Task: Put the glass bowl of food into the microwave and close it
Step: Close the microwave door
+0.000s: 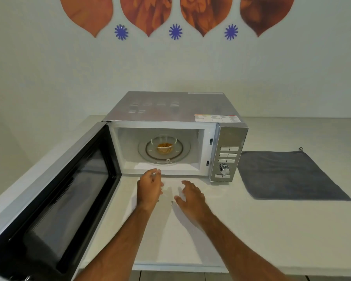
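Observation:
The clear glass bowl (163, 145) with orange-brown food stands on the round turntable (183, 152) inside the silver microwave (170, 107). The microwave's door (55, 193) hangs wide open to the left, its dark window facing me. My left hand (150, 186) hovers just in front of the cavity's lower edge, fingers loosely curled and holding nothing. My right hand (190, 196) is beside it over the counter, fingers spread and empty. Both hands are outside the cavity, apart from the bowl.
A grey cloth (290, 175) lies flat on the white counter (272, 230) to the right of the microwave. The control panel (227, 157) with buttons and a knob is on the microwave's right side. A wall stands behind; the counter's front edge runs near my forearms.

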`<state>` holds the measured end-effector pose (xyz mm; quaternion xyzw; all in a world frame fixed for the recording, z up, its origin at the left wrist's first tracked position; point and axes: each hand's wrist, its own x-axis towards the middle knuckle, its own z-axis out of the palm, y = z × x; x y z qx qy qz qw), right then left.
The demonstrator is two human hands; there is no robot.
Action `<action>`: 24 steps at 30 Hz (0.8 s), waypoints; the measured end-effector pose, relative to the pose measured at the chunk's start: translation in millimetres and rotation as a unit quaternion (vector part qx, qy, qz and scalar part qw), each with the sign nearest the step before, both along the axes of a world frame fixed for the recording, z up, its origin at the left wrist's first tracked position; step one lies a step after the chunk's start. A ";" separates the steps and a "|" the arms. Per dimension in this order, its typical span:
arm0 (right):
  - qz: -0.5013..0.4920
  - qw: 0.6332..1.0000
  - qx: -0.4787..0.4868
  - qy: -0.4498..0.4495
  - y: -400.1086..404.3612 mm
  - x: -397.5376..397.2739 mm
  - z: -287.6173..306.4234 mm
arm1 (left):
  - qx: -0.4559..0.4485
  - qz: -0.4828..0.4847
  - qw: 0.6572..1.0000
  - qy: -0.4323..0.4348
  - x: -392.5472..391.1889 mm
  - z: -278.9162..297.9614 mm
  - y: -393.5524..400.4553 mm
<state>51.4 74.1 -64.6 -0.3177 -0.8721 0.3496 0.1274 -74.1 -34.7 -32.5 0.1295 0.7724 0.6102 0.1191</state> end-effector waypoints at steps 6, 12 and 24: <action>-0.004 0.993 0.115 -0.039 -6.3 45.7 -13.7 | -0.017 -0.089 0.995 0.036 31.8 18.5 -16.6; 0.032 0.988 0.129 -0.077 -15.0 68.0 -24.2 | -0.031 -0.190 0.980 0.041 51.9 68.5 -39.2; 0.052 0.967 0.214 -0.130 -16.3 70.8 -35.4 | 0.001 -0.181 0.972 0.152 62.6 180.9 -131.6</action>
